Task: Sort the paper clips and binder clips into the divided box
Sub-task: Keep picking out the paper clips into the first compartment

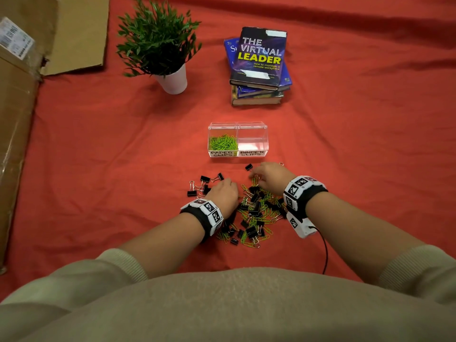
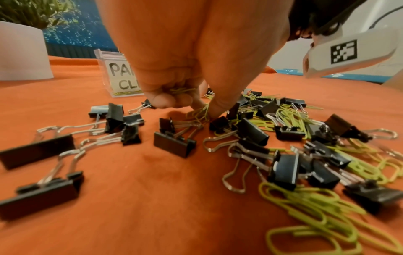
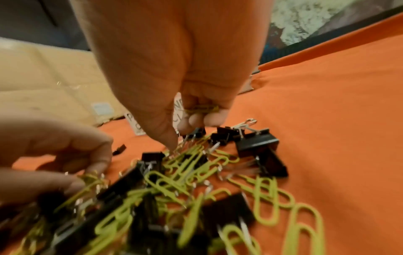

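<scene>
Over wiry paper clips point(image 1: 259, 215), both hands apparently pinching.

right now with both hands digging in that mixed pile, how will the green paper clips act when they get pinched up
The green paper clips are thin bent wire, so probably very light and a little springy. They lie hooked through each other and the binder clips, so pinching one likely drags neighbours along. The left hand and right hand both hold several, so they seem to bunch easily.

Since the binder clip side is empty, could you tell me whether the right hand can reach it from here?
Probably yes: the right hand is near the divided box, nothing lies between, and the lids stand open, though it already holds green paper clips.
</scene>
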Demonstrator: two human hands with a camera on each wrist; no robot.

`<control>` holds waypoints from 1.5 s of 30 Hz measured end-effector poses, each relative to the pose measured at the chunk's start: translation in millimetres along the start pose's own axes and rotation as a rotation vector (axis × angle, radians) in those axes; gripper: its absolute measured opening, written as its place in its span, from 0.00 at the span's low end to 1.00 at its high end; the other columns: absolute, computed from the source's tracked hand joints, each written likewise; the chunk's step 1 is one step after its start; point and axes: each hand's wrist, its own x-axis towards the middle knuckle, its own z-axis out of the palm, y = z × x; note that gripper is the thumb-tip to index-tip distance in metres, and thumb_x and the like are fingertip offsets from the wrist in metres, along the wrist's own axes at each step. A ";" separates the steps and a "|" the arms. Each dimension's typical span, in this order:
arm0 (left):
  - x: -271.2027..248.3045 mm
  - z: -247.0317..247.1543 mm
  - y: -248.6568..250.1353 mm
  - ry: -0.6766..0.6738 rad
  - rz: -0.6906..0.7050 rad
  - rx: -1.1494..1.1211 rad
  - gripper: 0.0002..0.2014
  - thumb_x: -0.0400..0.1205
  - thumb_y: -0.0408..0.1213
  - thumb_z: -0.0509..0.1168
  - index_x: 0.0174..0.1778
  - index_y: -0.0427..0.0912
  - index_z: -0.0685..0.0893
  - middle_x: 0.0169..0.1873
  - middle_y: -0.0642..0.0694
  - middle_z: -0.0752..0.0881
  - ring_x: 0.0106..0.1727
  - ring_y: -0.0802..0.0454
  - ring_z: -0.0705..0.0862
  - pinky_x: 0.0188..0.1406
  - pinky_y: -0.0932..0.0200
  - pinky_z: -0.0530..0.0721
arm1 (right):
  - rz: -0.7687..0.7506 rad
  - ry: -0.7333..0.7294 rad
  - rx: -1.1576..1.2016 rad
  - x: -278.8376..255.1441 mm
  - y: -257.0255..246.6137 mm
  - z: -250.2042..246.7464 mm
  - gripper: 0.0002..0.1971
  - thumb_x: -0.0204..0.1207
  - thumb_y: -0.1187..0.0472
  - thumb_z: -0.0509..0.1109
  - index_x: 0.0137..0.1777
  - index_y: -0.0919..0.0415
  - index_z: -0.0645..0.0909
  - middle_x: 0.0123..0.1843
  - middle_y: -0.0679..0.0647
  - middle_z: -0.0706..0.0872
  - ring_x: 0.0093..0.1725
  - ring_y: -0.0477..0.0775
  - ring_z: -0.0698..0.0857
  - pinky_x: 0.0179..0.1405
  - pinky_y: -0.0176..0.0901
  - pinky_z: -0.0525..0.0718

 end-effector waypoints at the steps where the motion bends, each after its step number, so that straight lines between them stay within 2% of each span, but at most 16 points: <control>1: 0.1 0.9 -0.2 -0.009 0.001 0.007 0.16 0.83 0.35 0.60 0.63 0.31 0.73 0.60 0.36 0.75 0.63 0.39 0.76 0.66 0.47 0.76 | -0.023 0.005 -0.040 -0.3 1.7 2.4 0.18 0.75 0.68 0.64 0.63 0.55 0.83 0.52 0.55 0.84 0.51 0.55 0.83 0.49 0.41 0.79; 4: -3.9 0.6 0.2 -0.016 0.009 0.027 0.14 0.80 0.26 0.58 0.62 0.31 0.72 0.59 0.36 0.74 0.61 0.39 0.76 0.64 0.47 0.77 | -0.057 0.045 -0.092 -4.7 6.5 10.0 0.17 0.78 0.64 0.63 0.65 0.57 0.82 0.55 0.57 0.83 0.56 0.57 0.82 0.54 0.46 0.81; 7: -7.2 1.0 1.9 -0.004 0.053 0.057 0.19 0.75 0.17 0.57 0.63 0.31 0.71 0.59 0.35 0.74 0.61 0.38 0.75 0.64 0.47 0.77 | -0.087 0.097 -0.134 -9.7 11.5 19.6 0.13 0.79 0.63 0.63 0.59 0.63 0.84 0.53 0.58 0.83 0.57 0.59 0.80 0.53 0.48 0.80; 11: -7.7 -0.3 1.0 0.006 0.051 -0.033 0.20 0.74 0.17 0.57 0.62 0.34 0.70 0.61 0.36 0.76 0.63 0.39 0.75 0.66 0.49 0.74 | -0.032 0.146 -0.154 -11.0 8.9 31.1 0.09 0.79 0.64 0.61 0.51 0.69 0.80 0.51 0.62 0.80 0.53 0.62 0.79 0.48 0.51 0.80; 13: -5.8 -0.9 -2.0 0.011 0.008 -0.147 0.15 0.77 0.20 0.57 0.59 0.34 0.72 0.58 0.37 0.78 0.61 0.40 0.76 0.62 0.50 0.75 | -0.012 0.141 -0.129 -11.3 7.3 35.2 0.08 0.80 0.65 0.60 0.49 0.70 0.78 0.51 0.63 0.79 0.51 0.63 0.78 0.50 0.54 0.81; 16: -3.1 -11.9 -6.7 0.079 -0.131 -0.387 0.06 0.83 0.29 0.56 0.53 0.36 0.76 0.49 0.39 0.81 0.51 0.42 0.80 0.48 0.52 0.77 | 0.091 0.102 0.058 -12.1 2.0 32.4 0.06 0.82 0.62 0.58 0.46 0.62 0.75 0.47 0.56 0.77 0.46 0.54 0.76 0.49 0.46 0.79; 19: 5.4 -34.0 -13.1 0.176 -0.251 -0.585 0.04 0.85 0.33 0.57 0.50 0.38 0.76 0.38 0.47 0.79 0.37 0.49 0.77 0.33 0.59 0.71 | 0.255 0.051 0.364 -12.4 -1.8 19.6 0.06 0.82 0.57 0.61 0.44 0.57 0.76 0.37 0.49 0.80 0.31 0.48 0.76 0.26 0.35 0.74; 21: 15.4 -52.5 -19.5 0.227 -0.289 -0.667 0.02 0.85 0.34 0.58 0.48 0.42 0.75 0.34 0.51 0.77 0.33 0.52 0.74 0.25 0.61 0.69 | 0.300 0.029 0.550 -14.8 -4.1 6.4 0.06 0.81 0.58 0.63 0.45 0.58 0.80 0.36 0.49 0.84 0.26 0.45 0.74 0.20 0.31 0.71; 24: 35.7 -79.0 -31.3 0.307 -0.283 -0.678 0.01 0.85 0.36 0.59 0.49 0.43 0.74 0.38 0.50 0.78 0.35 0.53 0.75 0.30 0.62 0.73 | 0.340 0.052 0.832 -15.9 -9.1 -15.6 0.05 0.79 0.60 0.66 0.46 0.60 0.83 0.37 0.50 0.86 0.27 0.45 0.75 0.24 0.31 0.73; 26: 49.1 -93.9 -37.4 0.354 -0.273 -0.640 0.00 0.84 0.34 0.60 0.49 0.43 0.75 0.41 0.47 0.79 0.39 0.50 0.77 0.32 0.59 0.74 | 0.349 0.084 0.892 -10.8 -13.4 -29.5 0.05 0.79 0.62 0.67 0.45 0.61 0.83 0.35 0.49 0.85 0.27 0.45 0.75 0.23 0.32 0.74; 28: 60.1 -102.2 -42.5 0.345 -0.266 -0.547 0.03 0.84 0.33 0.61 0.51 0.39 0.77 0.46 0.42 0.81 0.46 0.45 0.80 0.41 0.57 0.75 | 0.353 0.115 0.854 -1.1 -18.6 -42.6 0.06 0.79 0.61 0.67 0.42 0.60 0.82 0.32 0.49 0.83 0.26 0.46 0.73 0.23 0.34 0.73; 31: 69.2 -101.0 -46.6 0.248 -0.240 -0.412 0.10 0.83 0.32 0.62 0.59 0.35 0.80 0.63 0.36 0.80 0.65 0.40 0.79 0.61 0.52 0.76 | 0.326 0.169 0.686 21.3 -26.8 -55.5 0.09 0.80 0.60 0.65 0.42 0.64 0.82 0.33 0.53 0.82 0.29 0.48 0.76 0.32 0.41 0.78; 34: 64.4 -97.4 -46.3 0.240 -0.202 -0.397 0.14 0.83 0.29 0.62 0.64 0.35 0.80 0.68 0.36 0.77 0.72 0.40 0.74 0.70 0.52 0.71 | 0.276 0.242 0.457 47.6 -40.7 -61.3 0.10 0.80 0.62 0.64 0.42 0.68 0.82 0.37 0.60 0.84 0.34 0.55 0.80 0.37 0.44 0.79; 36: 53.9 -94.9 -47.9 0.312 -0.198 -0.440 0.14 0.81 0.26 0.60 0.63 0.36 0.81 0.65 0.37 0.79 0.67 0.41 0.77 0.68 0.53 0.74 | 0.239 0.257 0.332 62.2 -52.0 -62.1 0.11 0.79 0.63 0.63 0.45 0.71 0.84 0.41 0.64 0.88 0.40 0.60 0.84 0.43 0.46 0.82; 39: 29.2 -84.1 -52.6 0.408 -0.216 -0.492 0.12 0.78 0.25 0.60 0.54 0.37 0.83 0.56 0.38 0.81 0.56 0.42 0.81 0.58 0.53 0.77 | 0.184 0.197 0.211 77.5 -70.6 -59.0 0.11 0.78 0.68 0.60 0.52 0.69 0.83 0.50 0.64 0.88 0.50 0.62 0.85 0.45 0.42 0.77; 45: -20.3 -38.9 -64.1 0.097 -0.206 -0.424 0.06 0.77 0.32 0.63 0.46 0.44 0.83 0.48 0.44 0.85 0.51 0.44 0.83 0.50 0.55 0.80 | 0.080 0.163 0.145 90.5 -83.9 -44.8 0.16 0.75 0.71 0.61 0.60 0.62 0.82 0.60 0.63 0.85 0.58 0.62 0.83 0.54 0.43 0.79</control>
